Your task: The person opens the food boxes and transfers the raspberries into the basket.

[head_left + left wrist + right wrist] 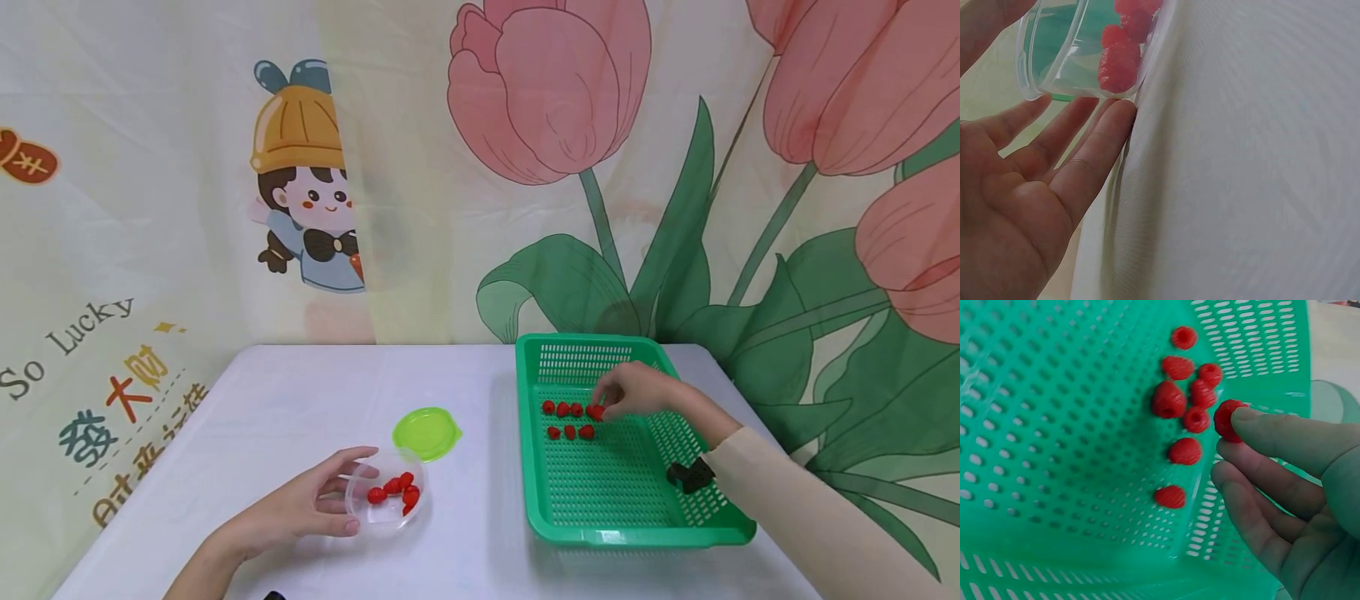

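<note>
Right hand (637,389) pinches a raspberry (1227,422) over the green basket (592,492), while the left hand (303,502), fingers spread wide, sits right at the clear tub (384,515)

A pale printed cloth (420,275) fills the upper part of the head view. Large pink tulips (855,100) are toward the upper right, a cartoon child (303,196) at upper left, lettering (129,400) at lower left. Below stands a white-covered table (300,408), in soft light.

Room beside the lid (426,433) ends at basket wall (529,467).
</note>
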`<state>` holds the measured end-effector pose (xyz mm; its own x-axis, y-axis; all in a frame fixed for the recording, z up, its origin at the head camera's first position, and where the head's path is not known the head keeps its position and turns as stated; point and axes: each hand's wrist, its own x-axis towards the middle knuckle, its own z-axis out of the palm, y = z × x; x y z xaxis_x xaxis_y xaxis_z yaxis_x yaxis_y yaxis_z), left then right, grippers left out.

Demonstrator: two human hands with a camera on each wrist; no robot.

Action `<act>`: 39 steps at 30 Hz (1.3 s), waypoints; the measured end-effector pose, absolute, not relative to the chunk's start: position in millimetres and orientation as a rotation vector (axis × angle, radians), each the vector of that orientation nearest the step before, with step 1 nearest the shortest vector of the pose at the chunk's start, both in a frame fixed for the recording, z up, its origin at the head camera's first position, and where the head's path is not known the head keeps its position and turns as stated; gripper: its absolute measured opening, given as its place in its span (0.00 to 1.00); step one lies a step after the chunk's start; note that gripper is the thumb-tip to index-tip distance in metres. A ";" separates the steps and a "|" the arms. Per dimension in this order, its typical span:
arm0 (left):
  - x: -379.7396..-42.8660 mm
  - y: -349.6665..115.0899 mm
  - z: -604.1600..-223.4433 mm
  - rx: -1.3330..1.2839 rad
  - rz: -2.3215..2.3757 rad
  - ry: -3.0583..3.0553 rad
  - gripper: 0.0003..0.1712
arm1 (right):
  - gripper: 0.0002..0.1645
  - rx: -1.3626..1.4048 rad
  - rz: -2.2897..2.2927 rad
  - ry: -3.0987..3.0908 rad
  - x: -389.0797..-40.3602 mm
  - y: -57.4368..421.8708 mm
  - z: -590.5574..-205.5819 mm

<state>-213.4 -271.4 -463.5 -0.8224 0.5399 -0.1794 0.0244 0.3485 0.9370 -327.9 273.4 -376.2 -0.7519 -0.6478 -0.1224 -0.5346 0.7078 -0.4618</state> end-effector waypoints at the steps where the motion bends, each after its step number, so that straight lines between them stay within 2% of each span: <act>1: -213.4 -271.5 -463.7 0.493 1.485 2.154 0.52 | 0.10 -0.914 -0.582 2.638 -328.9 274.5 -378.6; 18: -213.7 -272.0 -464.7 0.502 1.483 2.153 0.52 | 0.09 -0.781 -0.473 2.633 -333.1 272.6 -406.7; 39: -212.3 -272.9 -463.8 0.514 1.507 2.131 0.52 | 0.12 -0.717 -0.408 2.627 -333.5 273.4 -408.5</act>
<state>-212.3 -272.9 -463.8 -0.8158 0.5545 -0.1645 0.0297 0.3242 0.9455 -333.5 273.4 -408.5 -0.7949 -0.5345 -0.2871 -0.4222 0.8271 -0.3710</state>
